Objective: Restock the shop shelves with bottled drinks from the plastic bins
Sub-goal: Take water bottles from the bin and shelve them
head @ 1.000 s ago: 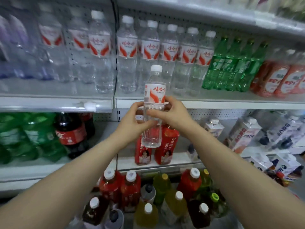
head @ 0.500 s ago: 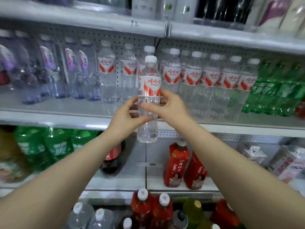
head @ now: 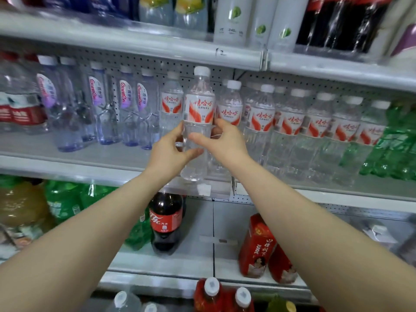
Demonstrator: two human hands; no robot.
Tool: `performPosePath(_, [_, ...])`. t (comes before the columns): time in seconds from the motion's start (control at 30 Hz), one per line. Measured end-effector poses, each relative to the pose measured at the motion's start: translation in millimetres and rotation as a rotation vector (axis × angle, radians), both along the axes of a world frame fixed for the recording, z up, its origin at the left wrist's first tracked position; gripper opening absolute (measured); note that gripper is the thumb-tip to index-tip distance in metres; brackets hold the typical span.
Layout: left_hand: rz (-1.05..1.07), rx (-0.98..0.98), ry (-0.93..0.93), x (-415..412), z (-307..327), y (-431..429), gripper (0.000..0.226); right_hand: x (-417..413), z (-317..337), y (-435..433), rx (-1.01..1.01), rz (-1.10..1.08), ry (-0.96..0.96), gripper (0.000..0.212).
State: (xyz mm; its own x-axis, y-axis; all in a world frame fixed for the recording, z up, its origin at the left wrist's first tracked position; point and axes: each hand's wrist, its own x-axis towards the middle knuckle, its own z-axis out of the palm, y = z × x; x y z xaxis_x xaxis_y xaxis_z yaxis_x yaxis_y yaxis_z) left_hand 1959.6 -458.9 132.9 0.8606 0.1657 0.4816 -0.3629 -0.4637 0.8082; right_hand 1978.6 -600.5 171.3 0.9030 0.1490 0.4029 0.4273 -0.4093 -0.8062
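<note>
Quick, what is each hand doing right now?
Left hand: holding the water bottle, fingers curled round its clear middle.
Right hand: holding the same water bottle from the other side.

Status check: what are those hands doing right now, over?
Both gripping water bottle: left hand, right hand. Upright, base at shelf edge. Close on either side: matching bottles.

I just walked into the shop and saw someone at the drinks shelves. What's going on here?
A person is restocking. Their left hand and right hand both grip an upright water bottle with a red-and-white label, at the front of the middle shelf. It sits beside the row of matching bottles. The bottle's base is at the shelf edge, but it is unclear whether it rests there yet.
</note>
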Motion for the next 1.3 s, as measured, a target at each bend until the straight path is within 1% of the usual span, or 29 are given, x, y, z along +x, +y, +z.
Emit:
performPosePath(0.1, [0.002,0.018,0.004,11.5,1.0,4.3,0.08,5.8,-7.0,2.6,0.022,-0.012,-0.01,0.039])
performPosePath(0.23, [0.014,0.047,0.014,24.8,-1.2,5.3,0.084,12.6,-17.8,3.9,-0.043,-0.053,-0.015,0.048])
performPosePath(0.37, [0.013,0.014,0.03,38.4,-7.4,4.9,0.086,16.8,-22.4,5.7,-0.072,-0.05,0.029,0.06])
performPosePath(0.43, [0.016,0.008,0.029,45.0,-10.1,6.7,0.083,17.3,-25.6,7.4,-0.078,-0.031,0.049,0.062])
performPosePath(0.53, [0.009,0.008,0.02,50.9,-13.9,8.6,0.075,16.9,-32.9,10.3,-0.099,-0.003,0.058,0.059])
performPosePath(0.87, [-0.033,-0.011,0.028,60.2,-24.5,10.2,0.079,22.2,-45.3,11.5,-0.09,0.006,0.113,0.065])
performPosePath(1.0, [-0.037,-0.061,0.013,57.2,-28.8,4.2,0.079,20.6,-45.5,8.9,-0.091,0.018,0.116,0.063])
performPosePath(1.1, [-0.003,-0.071,0.019,54.1,-38.1,0.0,0.076,16.4,-47.3,0.3,-0.108,0.049,0.106,0.058])
performPosePath(1.2, [0.061,-0.084,0.036,42.6,-51.7,-5.2,0.076,9.8,-50.5,-9.8,-0.13,0.075,0.094,0.057])
performPosePath(1.3, [0.13,-0.095,-0.009,25.2,-60.9,-15.0,0.063,3.9,-53.0,-23.0,-0.144,0.071,0.082,0.054])
